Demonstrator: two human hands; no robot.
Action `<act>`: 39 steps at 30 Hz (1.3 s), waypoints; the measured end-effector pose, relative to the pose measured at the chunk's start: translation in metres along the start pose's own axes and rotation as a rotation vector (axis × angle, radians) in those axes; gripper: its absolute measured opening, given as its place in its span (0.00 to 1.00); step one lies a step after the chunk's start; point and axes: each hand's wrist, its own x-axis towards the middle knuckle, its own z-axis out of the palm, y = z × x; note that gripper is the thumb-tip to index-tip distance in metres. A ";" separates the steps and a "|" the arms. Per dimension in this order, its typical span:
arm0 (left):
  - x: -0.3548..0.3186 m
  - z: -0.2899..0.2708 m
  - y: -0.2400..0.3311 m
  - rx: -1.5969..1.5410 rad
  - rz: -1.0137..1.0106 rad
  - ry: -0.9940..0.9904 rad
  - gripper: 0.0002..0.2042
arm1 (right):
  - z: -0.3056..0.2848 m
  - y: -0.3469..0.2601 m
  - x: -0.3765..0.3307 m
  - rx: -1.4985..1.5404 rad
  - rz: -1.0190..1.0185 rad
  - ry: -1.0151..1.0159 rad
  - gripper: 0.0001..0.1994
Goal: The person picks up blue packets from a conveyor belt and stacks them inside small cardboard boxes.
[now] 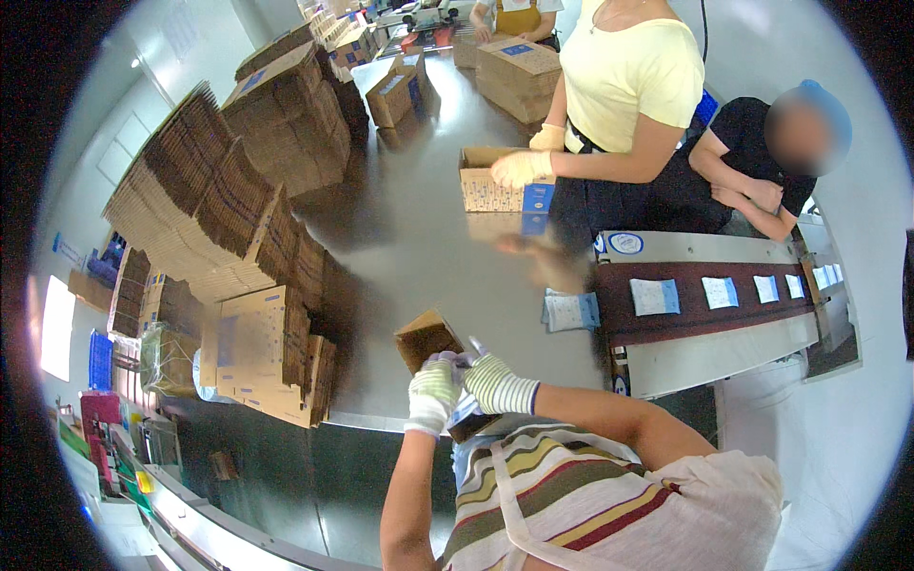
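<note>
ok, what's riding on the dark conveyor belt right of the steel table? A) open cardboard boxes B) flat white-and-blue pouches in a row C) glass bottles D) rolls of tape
B: the conveyor belt carries flat white-and-blue pouches spaced in a row, with a few more piled on the steel table at its end; the small cardboard box is in the person's gloved hands, off the belt.

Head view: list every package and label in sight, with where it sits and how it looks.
Small brown carton: held by gloved left hand and right hand.
Open carton: table centre, brown with blue print, a co-worker's gloved hand on it.
Flat cartons: brown stacks, table left.
Pouches: white-blue squares on the dark conveyor, right.
Round label: blue-white, conveyor frame.
</note>
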 end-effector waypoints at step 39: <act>-0.029 0.099 -0.093 -0.657 -0.357 -0.442 0.17 | 0.042 0.319 -0.151 0.068 0.605 -0.013 0.25</act>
